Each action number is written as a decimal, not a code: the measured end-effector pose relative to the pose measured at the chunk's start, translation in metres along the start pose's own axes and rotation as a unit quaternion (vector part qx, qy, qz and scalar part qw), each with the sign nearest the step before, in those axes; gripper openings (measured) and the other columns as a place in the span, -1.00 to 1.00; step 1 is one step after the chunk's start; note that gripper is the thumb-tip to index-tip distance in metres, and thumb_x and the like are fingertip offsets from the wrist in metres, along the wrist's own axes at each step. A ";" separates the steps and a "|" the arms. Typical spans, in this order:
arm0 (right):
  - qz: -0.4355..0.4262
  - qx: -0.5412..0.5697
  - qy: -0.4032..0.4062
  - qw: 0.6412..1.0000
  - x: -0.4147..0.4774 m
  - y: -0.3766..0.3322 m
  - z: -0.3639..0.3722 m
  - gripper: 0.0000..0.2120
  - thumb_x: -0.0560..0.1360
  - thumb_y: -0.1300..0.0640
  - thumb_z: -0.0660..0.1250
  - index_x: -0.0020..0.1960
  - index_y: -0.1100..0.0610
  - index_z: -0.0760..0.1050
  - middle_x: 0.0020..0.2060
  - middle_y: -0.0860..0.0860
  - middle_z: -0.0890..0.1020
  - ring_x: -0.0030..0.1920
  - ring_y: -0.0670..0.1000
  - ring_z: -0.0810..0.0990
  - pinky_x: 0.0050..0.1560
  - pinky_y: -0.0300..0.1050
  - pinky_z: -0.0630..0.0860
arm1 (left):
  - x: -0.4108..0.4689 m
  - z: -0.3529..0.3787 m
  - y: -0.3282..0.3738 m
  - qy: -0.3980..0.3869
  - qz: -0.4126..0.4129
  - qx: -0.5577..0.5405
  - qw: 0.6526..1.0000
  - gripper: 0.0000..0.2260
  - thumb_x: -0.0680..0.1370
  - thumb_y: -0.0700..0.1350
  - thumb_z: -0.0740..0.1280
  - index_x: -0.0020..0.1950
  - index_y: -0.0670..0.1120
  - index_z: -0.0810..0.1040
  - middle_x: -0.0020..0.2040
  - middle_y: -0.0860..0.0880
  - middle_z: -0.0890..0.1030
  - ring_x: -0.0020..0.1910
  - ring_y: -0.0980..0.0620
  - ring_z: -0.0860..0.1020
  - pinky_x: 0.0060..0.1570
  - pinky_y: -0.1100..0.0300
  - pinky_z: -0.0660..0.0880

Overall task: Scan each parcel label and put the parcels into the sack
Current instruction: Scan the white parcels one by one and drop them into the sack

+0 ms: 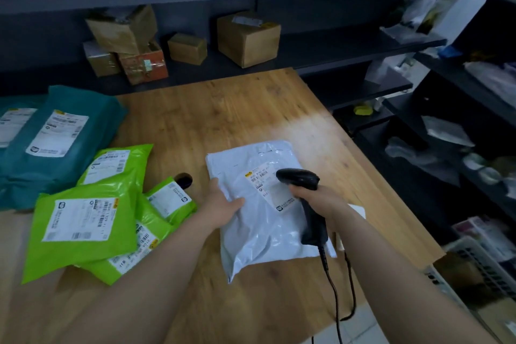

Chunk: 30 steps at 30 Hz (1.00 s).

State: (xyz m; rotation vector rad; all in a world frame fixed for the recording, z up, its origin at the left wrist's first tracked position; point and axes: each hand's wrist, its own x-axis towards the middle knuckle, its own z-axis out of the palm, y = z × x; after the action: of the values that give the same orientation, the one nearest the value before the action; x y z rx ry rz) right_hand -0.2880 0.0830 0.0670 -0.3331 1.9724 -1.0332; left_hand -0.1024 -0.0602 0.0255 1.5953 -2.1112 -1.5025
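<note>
A white plastic parcel [259,220] is held above the wooden table [212,120], its printed label [272,187] facing up. My left hand [220,204] grips the parcel's left edge, thumb on top. My right hand [318,198] holds a black corded barcode scanner [300,177] by its handle, the scanner's head right over the label. Several green parcels [83,220] lie in a loose pile at the left of the table, labels up. Two teal parcels [55,137] lie behind them. No sack is in view.
Dark shelves with cardboard boxes [248,36] run behind the table. More shelving with bagged goods [446,134] stands on the right. A white crate [480,268] sits low at the right. The scanner cable [335,296] hangs over the table's front edge. A round hole [184,179] is in the tabletop.
</note>
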 end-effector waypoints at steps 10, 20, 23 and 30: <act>-0.017 -0.006 -0.089 0.996 -0.001 0.010 -0.007 -0.69 0.39 -0.12 0.50 -0.04 0.10 0.65 -0.11 0.00 0.69 -0.09 0.01 0.65 -0.14 -0.14 0.53 | -0.010 0.018 0.005 0.064 -0.039 -0.356 0.932 -0.70 0.42 -0.22 0.51 0.13 -0.17 0.57 0.07 -0.18 0.67 -0.03 -0.14 0.66 0.01 -0.06 0.59; -0.144 -0.036 -0.175 0.973 -0.051 -0.018 -0.015 -0.83 0.50 0.04 0.44 0.01 0.11 0.57 -0.27 0.10 0.65 -0.42 0.01 0.61 -0.39 -0.14 0.56 | -0.058 -0.008 -0.010 0.224 0.062 -0.362 0.903 -0.66 0.40 -0.17 0.54 0.11 -0.11 0.54 -0.06 0.01 0.67 -0.24 0.17 0.66 -0.37 0.33 0.54; -0.174 -0.060 -0.175 0.967 -0.063 -0.026 -0.008 -0.83 0.50 0.05 0.43 -0.10 0.16 0.55 -0.37 0.08 0.60 -0.50 -0.01 0.51 -0.42 -0.16 0.49 | -0.065 -0.015 -0.008 0.242 0.080 -0.367 0.894 -0.64 0.39 -0.19 0.54 0.14 -0.15 0.54 -0.04 0.02 0.66 -0.22 0.17 0.66 -0.35 0.32 0.55; -0.194 -0.084 -0.149 0.966 -0.079 -0.036 -0.014 -0.76 0.46 0.03 0.41 -0.25 0.17 0.49 -0.50 0.00 0.50 -0.53 -0.02 0.47 -0.49 -0.18 0.43 | -0.070 -0.012 -0.004 0.244 0.100 -0.379 0.887 -0.68 0.39 -0.22 0.54 0.06 -0.09 0.52 -0.09 0.08 0.64 -0.30 0.26 0.64 -0.40 0.38 0.52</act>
State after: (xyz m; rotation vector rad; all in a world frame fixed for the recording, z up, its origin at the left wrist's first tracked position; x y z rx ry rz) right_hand -0.2571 0.1135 0.1437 -0.9438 1.7571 -0.9861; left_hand -0.0615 -0.0133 0.0604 1.2215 -1.1515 -1.3963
